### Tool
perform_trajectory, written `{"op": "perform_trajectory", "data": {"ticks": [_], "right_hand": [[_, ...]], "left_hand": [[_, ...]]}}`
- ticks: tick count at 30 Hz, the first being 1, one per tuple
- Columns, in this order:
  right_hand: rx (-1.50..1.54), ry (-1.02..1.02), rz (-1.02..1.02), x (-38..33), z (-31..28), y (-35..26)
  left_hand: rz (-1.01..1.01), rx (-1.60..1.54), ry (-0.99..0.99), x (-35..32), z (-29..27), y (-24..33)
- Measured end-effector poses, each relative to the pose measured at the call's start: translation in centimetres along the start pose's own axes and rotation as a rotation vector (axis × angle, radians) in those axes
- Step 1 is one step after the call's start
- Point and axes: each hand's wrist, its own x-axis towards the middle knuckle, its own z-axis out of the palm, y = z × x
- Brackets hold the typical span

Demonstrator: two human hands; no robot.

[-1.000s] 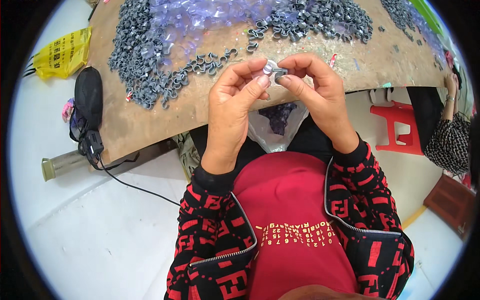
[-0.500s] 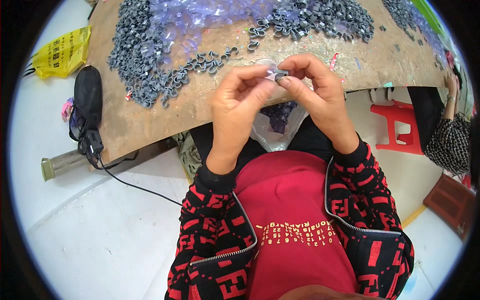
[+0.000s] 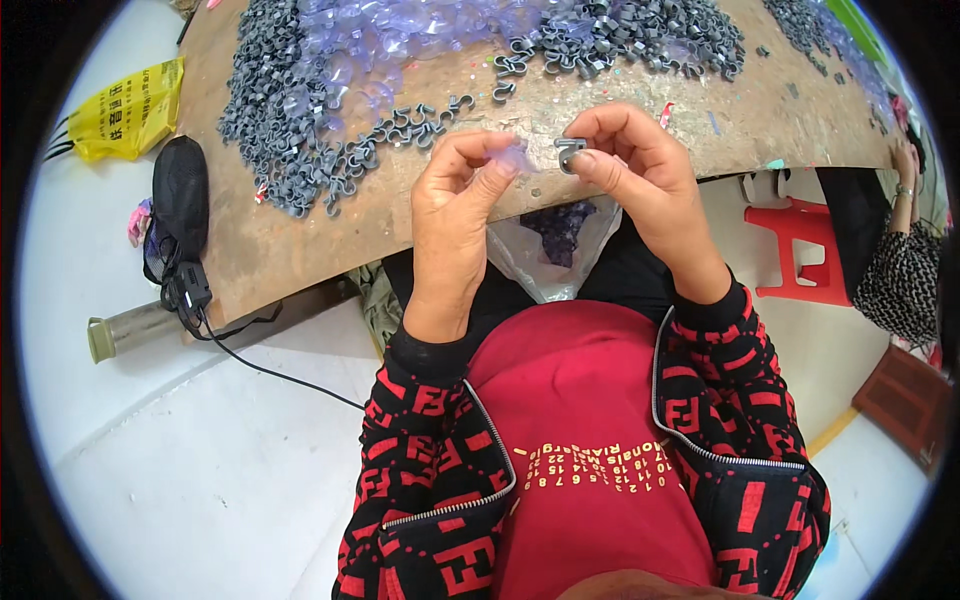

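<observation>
My left hand (image 3: 455,200) pinches a clear, purple-tinted plastic suction cup (image 3: 513,157) between thumb and fingers. Across a small gap, my right hand (image 3: 650,180) grips a grey plastic clip (image 3: 569,150) by its side, the clip's rounded loop showing. Both hands are raised just over the near edge of the wooden table (image 3: 330,240), and the two pieces are apart. Beyond them lie a heap of grey clips (image 3: 265,95) and a mound of clear purplish suction cups (image 3: 400,35).
An open clear plastic bag (image 3: 515,262) with dark purple pieces hangs below the table edge at my lap. Left are a black pouch (image 3: 180,190) with a cable and a yellow bag (image 3: 130,110). At right stand a red stool (image 3: 800,250) and another person's arm (image 3: 902,200).
My hands have moved apart. The suction cup and the grey clip, close together between my fingertips before, are now separate, the cup to the left and the clip to the right.
</observation>
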Motion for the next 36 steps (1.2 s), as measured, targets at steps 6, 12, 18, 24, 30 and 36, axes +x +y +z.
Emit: {"op": "perform_trajectory", "data": {"ticks": [6, 12, 18, 24, 30, 36], "right_hand": [[-0.384, 0.02, -0.269, 0.0, 0.3, -0.8], [-0.504, 0.013, -0.338, -0.2, 0.4, -1.4], [-0.599, 0.016, -0.364, -0.2, 0.4, -1.5], [-0.55, 0.021, -0.33, -0.2, 0.4, -1.6], [-0.538, 0.026, -0.327, -0.3, 0.3, -1.4], [-0.556, 0.043, -0.319, -0.2, 0.3, -1.2]], "left_hand": [[-0.199, -0.155, -0.111, -0.6, 0.2, 0.4], [-0.219, -0.189, -0.129, -0.7, 0.2, 0.3], [-0.091, 0.035, -0.172, -1.0, 0.8, 0.6], [0.023, 0.08, -0.152, -1.3, 1.4, 0.5], [0.068, 0.032, -0.133, -1.4, 1.4, 0.6], [0.112, 0.137, -0.091, -1.4, 1.5, 0.7]]}}
